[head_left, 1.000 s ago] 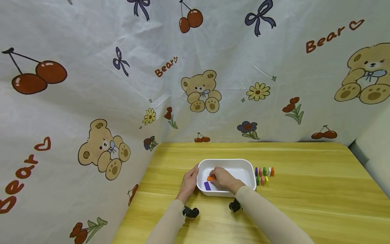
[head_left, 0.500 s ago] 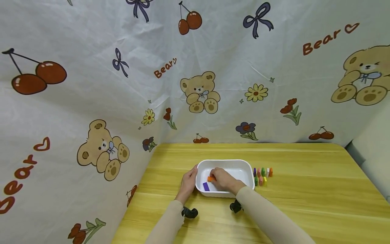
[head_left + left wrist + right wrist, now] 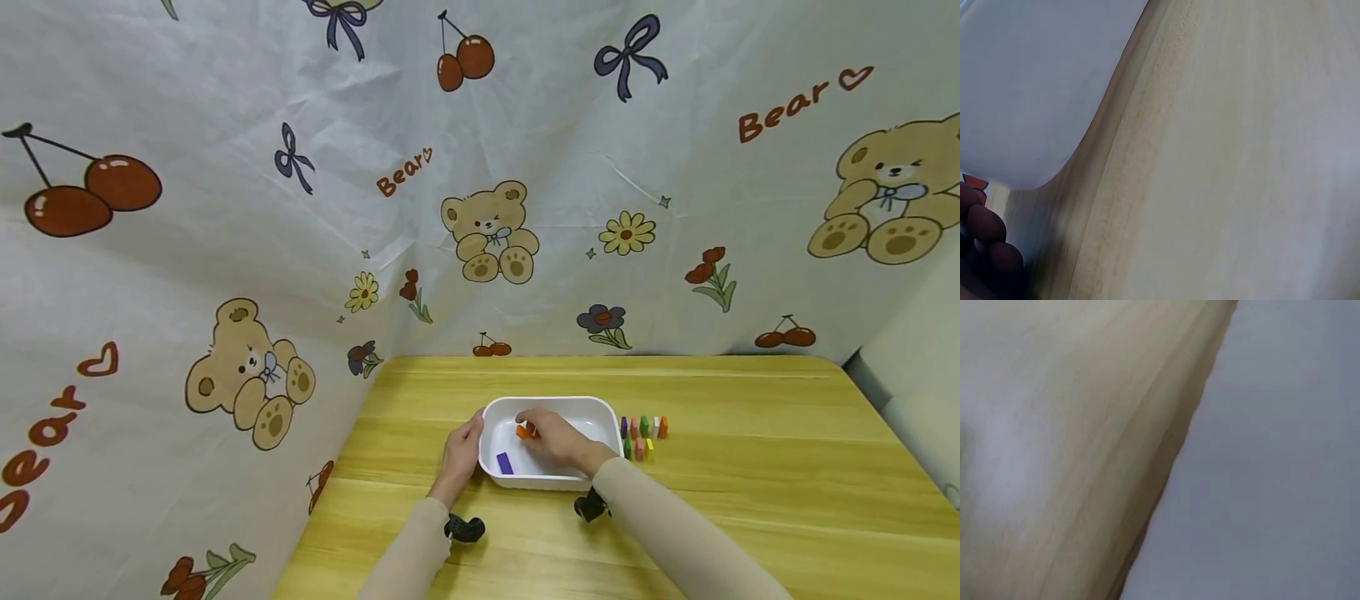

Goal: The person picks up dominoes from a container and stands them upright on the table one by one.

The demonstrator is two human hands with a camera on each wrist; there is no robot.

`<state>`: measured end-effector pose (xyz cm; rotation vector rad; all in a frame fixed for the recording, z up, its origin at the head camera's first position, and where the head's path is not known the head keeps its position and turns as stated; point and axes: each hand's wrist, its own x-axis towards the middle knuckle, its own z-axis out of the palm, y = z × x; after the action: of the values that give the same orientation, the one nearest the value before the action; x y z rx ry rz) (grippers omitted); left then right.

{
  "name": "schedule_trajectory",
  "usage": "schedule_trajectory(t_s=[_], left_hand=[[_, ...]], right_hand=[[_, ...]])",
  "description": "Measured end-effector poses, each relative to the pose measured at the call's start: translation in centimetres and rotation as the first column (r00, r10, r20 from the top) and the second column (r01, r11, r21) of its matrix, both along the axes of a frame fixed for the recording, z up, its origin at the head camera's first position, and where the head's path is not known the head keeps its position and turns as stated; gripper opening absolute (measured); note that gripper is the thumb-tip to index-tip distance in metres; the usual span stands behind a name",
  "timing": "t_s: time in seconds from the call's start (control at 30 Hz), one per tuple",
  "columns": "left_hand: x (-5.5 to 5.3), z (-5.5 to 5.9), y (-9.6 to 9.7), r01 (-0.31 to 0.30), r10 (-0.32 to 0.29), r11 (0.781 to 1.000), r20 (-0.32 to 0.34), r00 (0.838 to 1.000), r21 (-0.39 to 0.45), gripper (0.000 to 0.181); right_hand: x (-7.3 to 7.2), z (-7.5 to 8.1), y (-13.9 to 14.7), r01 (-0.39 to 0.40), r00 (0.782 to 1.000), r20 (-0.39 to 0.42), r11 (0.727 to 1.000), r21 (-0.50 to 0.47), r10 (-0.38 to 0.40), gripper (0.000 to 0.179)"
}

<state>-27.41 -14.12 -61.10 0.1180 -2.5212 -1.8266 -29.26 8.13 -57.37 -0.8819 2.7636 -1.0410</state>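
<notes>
A white plastic tub (image 3: 555, 482) stands on the wooden table. My left hand (image 3: 458, 454) holds its left end, with the thumb side up near the rim; in the left wrist view, curled fingers (image 3: 988, 228) show just beyond the tub's corner. Inside the tub, my right hand (image 3: 557, 437) pinches an orange block (image 3: 522, 432) between thumb and fingers, which partly cover it. A purple block (image 3: 505, 463) lies flat on the tub floor near the front left corner. The right wrist view shows only the tub's side wall (image 3: 1260, 462) and table, without the hand.
Right beside the tub, several small coloured blocks stand upright in two rows, among them an orange block (image 3: 663, 427), a white block (image 3: 656, 427) and a yellow block (image 3: 649, 450). A cloth printed with bears (image 3: 491, 233) hangs behind and left of the table (image 3: 750, 467).
The orange block has turned in my right hand's fingers and shifted slightly away from the purple one. My right wrist has moved a little to the right. The left hand keeps its place on the tub.
</notes>
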Motion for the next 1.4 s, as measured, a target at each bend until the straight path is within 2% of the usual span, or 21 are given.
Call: schedule_trajectory(t_s=[0.37, 0.67, 0.9, 1.07, 1.4], left_hand=[[0.3, 0.3, -0.2, -0.010, 0.010, 1.000, 0.000, 1.000, -0.001, 0.044], [0.4, 0.1, -0.1, -0.022, 0.022, 1.000, 0.004, 1.000, 0.000, 0.043], [0.3, 0.2, 0.0, -0.008, 0.008, 0.999, -0.005, 1.000, 0.037, 0.041], [0.3, 0.4, 0.1, -0.015, 0.015, 1.000, -0.005, 1.000, 0.027, 0.040], [0.3, 0.5, 0.1, 0.001, -0.001, 1.000, 0.010, 1.000, 0.019, 0.042]], right_hand=[[-0.1, 1.1, 1.2, -0.024, 1.000, 0.012, 1.000, -0.001, 0.024, 0.026], [0.5, 1.2, 2.2, -0.058, 0.998, -0.006, 0.998, -0.002, 0.058, 0.021], [1.2, 1.8, 3.3, -0.097, 0.995, -0.026, 0.995, -0.003, 0.097, 0.018], [1.6, 2.5, 4.0, -0.129, 0.990, -0.060, 0.991, -0.028, 0.127, 0.017], [2.2, 3.2, 5.5, -0.096, 0.995, 0.003, 0.995, -0.039, 0.097, 0.016]])
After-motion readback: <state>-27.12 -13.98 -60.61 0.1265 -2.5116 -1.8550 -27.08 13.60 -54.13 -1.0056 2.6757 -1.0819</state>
